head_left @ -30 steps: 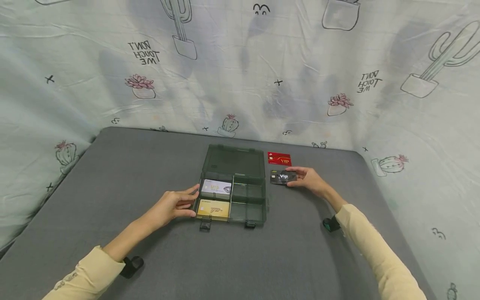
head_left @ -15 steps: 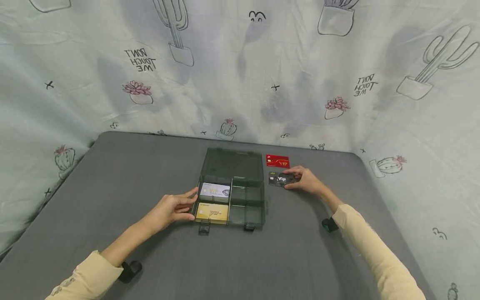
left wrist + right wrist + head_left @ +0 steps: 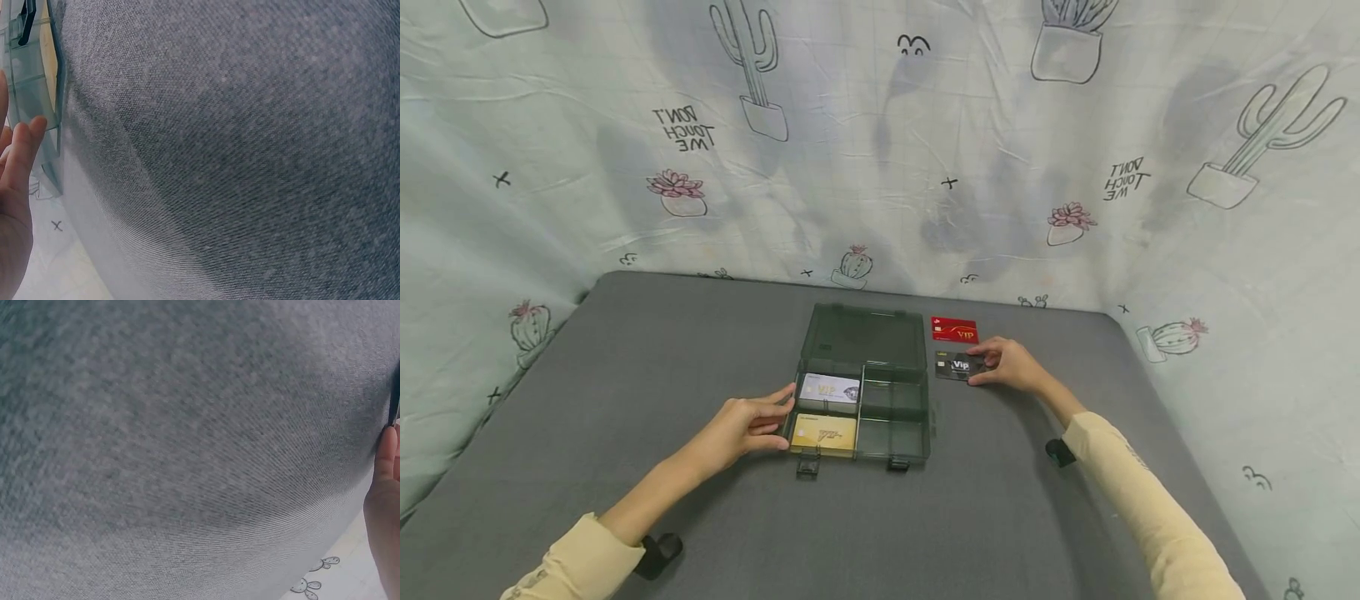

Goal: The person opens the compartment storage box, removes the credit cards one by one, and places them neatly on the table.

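In the head view a dark green see-through box [image 3: 895,433] lies with its lid [image 3: 865,336] folded back. Its left compartments hold a silver VIP card [image 3: 829,388] and, nearer, a gold card [image 3: 823,433]. My left hand [image 3: 741,425] rests its fingertips and thumb against the box's left side, fingers extended; the left wrist view shows those fingers [image 3: 24,147] right at the wall. To the right of the box, my right hand [image 3: 1013,365] pinches the right end of a black VIP card [image 3: 953,365] on the table, thumb at the near edge, fingers at the far edge.
A red VIP card [image 3: 955,329] lies just beyond the black one. Two dark clasps stick out at the box's front edge, including a left clasp [image 3: 808,467]. The grey table [image 3: 865,533] meets a cactus-print curtain [image 3: 880,167] behind and on both sides.
The head view has tilted up a little, so the table and box appear lower. Both hands keep nearly the same places at the box and the black card.
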Demonstrator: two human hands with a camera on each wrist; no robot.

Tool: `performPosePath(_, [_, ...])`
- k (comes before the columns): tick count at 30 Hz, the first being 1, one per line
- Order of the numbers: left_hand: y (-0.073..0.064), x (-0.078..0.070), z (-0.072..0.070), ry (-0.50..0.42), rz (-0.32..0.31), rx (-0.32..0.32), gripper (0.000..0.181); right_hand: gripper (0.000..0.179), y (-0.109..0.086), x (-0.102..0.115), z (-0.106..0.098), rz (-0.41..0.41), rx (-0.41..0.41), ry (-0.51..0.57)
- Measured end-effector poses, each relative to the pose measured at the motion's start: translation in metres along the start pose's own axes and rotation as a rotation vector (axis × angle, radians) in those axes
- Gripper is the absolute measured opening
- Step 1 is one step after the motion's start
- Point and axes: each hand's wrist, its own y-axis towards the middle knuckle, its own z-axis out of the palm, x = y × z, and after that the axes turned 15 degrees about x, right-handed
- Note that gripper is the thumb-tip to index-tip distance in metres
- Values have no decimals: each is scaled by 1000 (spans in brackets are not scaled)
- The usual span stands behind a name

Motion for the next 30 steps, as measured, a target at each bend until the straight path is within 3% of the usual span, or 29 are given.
performPosePath(19, [-1,-1,-2,15,-12,-3,59,51,2,-2,-1,-2,-7,12])
performPosePath(30, [-2,0,-2,3,-5,1,59,51,-1,-9,-4,-8,30,88])
